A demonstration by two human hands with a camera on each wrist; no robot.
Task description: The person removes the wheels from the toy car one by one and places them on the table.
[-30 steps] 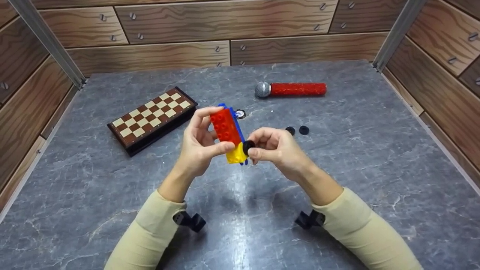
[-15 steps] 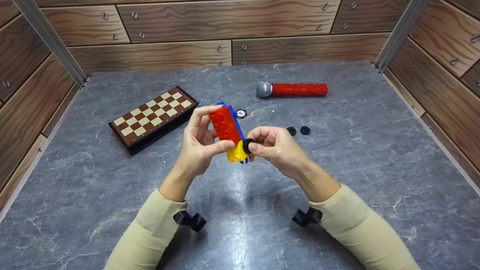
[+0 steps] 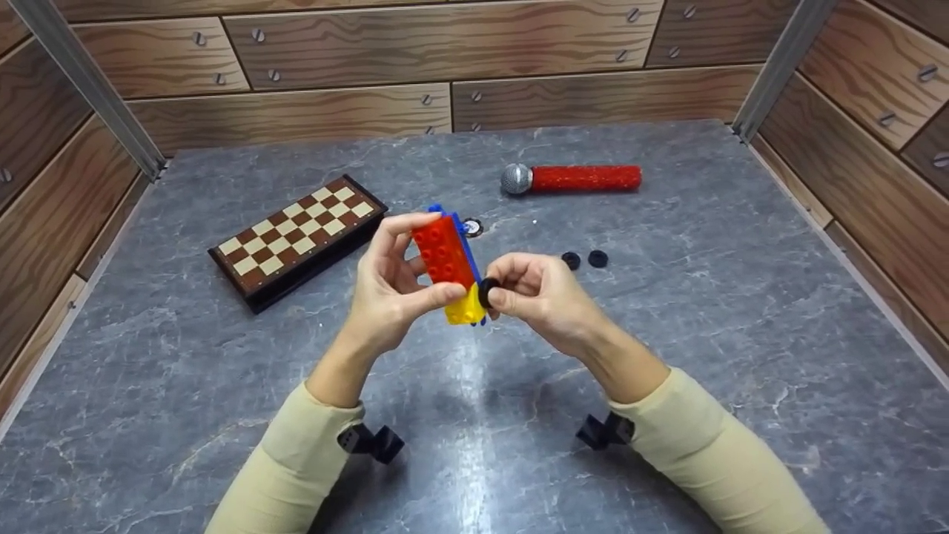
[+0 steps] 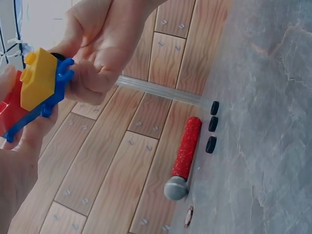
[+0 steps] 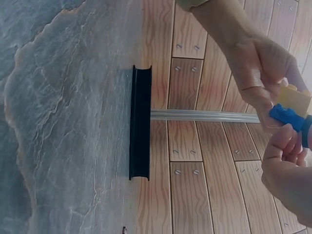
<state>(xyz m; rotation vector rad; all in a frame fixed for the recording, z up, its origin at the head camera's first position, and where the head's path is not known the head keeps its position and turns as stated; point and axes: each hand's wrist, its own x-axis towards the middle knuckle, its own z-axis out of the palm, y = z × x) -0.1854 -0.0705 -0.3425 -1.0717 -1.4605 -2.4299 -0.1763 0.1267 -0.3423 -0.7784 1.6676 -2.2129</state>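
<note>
My left hand grips a toy car of building blocks, held tilted above the table. The car has a red studded brick, a yellow sloped brick at the near end and a blue chassis beneath. Between thumb and fingers, my right hand pinches a black toy wheel right at the car's side, by the yellow brick. In the right wrist view the blue chassis shows by my right fingertips.
Loose black wheels lie beyond my right hand; the left wrist view shows three such wheels. A microphone with a red handle lies farther back. At left is a chessboard box; a small round badge-like disc lies behind the car.
The wheel in my right fingers has turned slightly more edge-on to the head view, staying against the car's side. My left hand keeps its grip, and the head view has shifted a little.
</note>
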